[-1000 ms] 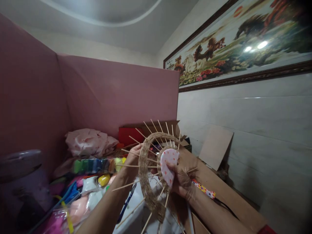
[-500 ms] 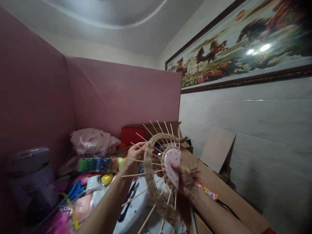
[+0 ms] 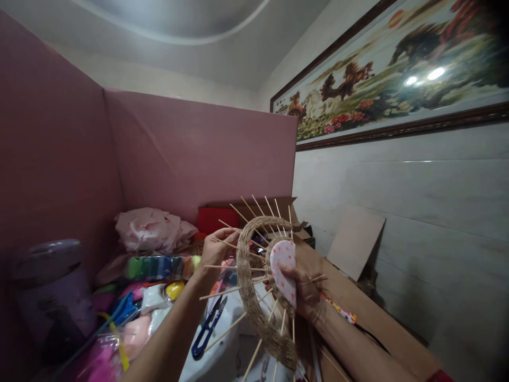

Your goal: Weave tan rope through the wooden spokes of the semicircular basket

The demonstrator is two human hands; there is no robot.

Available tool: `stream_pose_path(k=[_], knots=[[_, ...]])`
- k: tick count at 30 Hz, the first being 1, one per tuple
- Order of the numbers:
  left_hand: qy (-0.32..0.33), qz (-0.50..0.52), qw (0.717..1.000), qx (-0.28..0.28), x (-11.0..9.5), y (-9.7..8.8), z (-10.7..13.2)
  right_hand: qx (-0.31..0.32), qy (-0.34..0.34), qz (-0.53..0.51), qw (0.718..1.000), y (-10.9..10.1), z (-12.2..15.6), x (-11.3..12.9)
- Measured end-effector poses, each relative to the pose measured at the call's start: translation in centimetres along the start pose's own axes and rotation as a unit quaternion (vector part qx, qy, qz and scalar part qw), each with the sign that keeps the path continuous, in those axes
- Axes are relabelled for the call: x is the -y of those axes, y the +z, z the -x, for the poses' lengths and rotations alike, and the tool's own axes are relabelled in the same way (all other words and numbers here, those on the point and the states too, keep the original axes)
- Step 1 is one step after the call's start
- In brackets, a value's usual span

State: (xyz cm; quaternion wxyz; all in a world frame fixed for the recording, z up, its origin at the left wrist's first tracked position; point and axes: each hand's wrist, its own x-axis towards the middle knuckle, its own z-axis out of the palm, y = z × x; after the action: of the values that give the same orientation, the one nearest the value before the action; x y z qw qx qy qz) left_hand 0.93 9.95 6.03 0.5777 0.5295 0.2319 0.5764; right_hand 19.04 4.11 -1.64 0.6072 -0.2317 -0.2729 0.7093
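A half-round woven twine piece [image 3: 247,276] with thin wooden sticks fanning out through it is held upright in front of me. Its inner half-disc [image 3: 283,254] is covered in white cloth with red spots. My right hand [image 3: 308,294] grips this half-disc, thumb on the cloth and fingers behind, partly hidden. At the upper left of the outer woven band, my left hand [image 3: 217,248] has its fingers closed around one of the wooden sticks [image 3: 228,226]. Blue thread snips [image 3: 207,331] lie below on the white surface.
Bags of coloured clay [image 3: 153,297] crowd the left side. Behind them sit a bundled pink cloth [image 3: 153,229] and a red box [image 3: 218,218]. Cardboard [image 3: 358,307] runs along the right, and a tan board [image 3: 356,241] leans on the wall. A pink partition [image 3: 199,148] stands behind.
The woven piece has turned slightly and shifted a little to the right, its sticks changing angle. My left hand has moved slightly left and up; my right hand keeps its hold.
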Motion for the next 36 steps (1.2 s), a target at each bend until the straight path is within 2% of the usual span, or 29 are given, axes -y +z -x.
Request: stream_pose_path(k=[4,10,15,17,20,22,25,27,29,31,33,36], knots=[[0.049,-0.074,0.996,-0.014,-0.5,-0.7,-0.3,0.025,0.031,0.031,0.999,-0.3,0.1,0.5],[0.108,-0.108,0.986,-0.061,-1.1,-1.8,-0.8,0.057,0.061,0.066,0.994,-0.3,0.6,0.8],[0.159,-0.184,0.968,-0.057,-1.6,-2.9,-1.0,0.076,0.086,0.099,0.988,-0.1,1.0,1.0],[0.205,-0.28,0.935,-0.072,-1.9,-3.4,-1.1,0.082,0.091,0.109,0.987,-0.1,1.1,1.2],[0.279,-0.415,0.858,-0.117,-2.5,-4.3,-1.2,0.092,0.085,0.107,0.986,0.1,1.1,1.4],[0.316,-0.465,0.816,-0.133,-2.8,-4.8,-1.3,0.095,0.098,0.107,0.985,0.2,1.1,1.6],[0.342,-0.514,0.774,-0.138,-3.3,-5.2,-1.3,0.093,0.124,0.095,0.983,-0.2,1.0,1.8],[0.345,-0.535,0.758,-0.145,-3.6,-5.4,-1.3,0.1,0.143,0.087,0.981,-0.5,0.9,2.0],[0.345,-0.539,0.754,-0.146,-3.9,-5.6,-1.3,0.108,0.167,0.088,0.976,-0.9,0.9,2.2],[0.34,-0.527,0.767,-0.137,-4.1,-5.7,-1.3,0.11,0.181,0.097,0.973,-1.0,1.0,2.5],[0.318,-0.504,0.793,-0.126,-4.3,-5.8,-1.4,0.11,0.185,0.108,0.971,-1.0,1.3,2.7],[0.249,-0.442,0.855,-0.108,-4.8,-5.8,-1.3,0.114,0.198,0.128,0.965,-0.9,1.5,3.0]])
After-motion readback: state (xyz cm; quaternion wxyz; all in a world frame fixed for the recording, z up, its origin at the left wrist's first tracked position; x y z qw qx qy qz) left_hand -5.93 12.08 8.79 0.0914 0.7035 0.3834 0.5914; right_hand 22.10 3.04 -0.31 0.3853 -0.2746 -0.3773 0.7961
